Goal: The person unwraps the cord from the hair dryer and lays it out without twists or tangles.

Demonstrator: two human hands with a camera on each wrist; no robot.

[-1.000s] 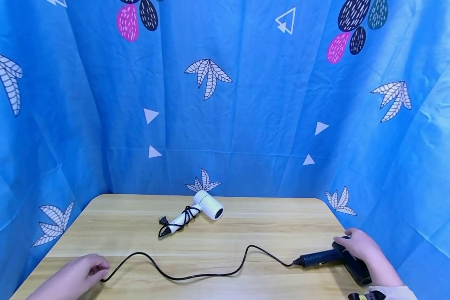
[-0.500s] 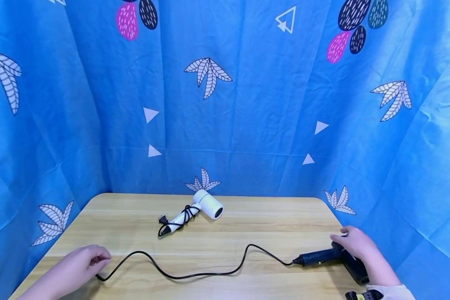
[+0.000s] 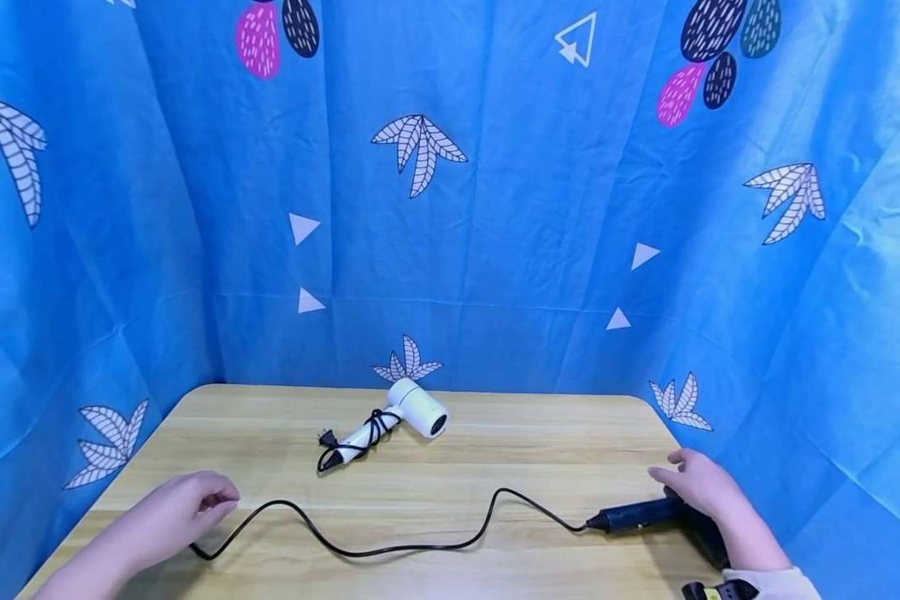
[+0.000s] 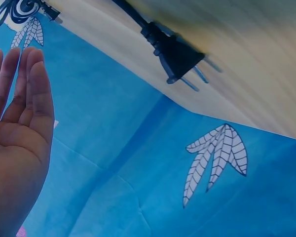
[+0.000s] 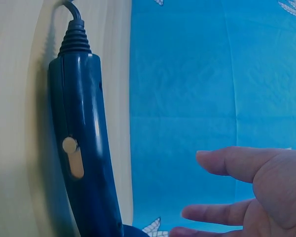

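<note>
Blue leaf-printed fabric curtains (image 3: pixel 540 208) surround a pale wood-grain table (image 3: pixel 525 450). A black plastic hair dryer (image 3: pixel 641 515) lies at its near right. Farther back rests a white cylindrical-headed hair dryer (image 3: pixel 420 410), its lead wound round the handle, presumably for tidiness. The right hand (image 3: pixel 703 482), fingers spread wide and empty, hovers over the black dryer; the left hand (image 3: pixel 183 510), fingers loosely extended, holds nothing. The thin black cord (image 3: pixel 420 548) curves leftward, perhaps spread against tangling, to its pronged plug (image 4: pixel 180 59).

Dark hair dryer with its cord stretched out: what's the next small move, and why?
Probably move the left hand toward the white hair dryer. That hand looks clear of the black plug, and the right hand looks open near the dark hair dryer, whose long cord lies spread out; the white one has a wrapped cord around its handle.
</note>
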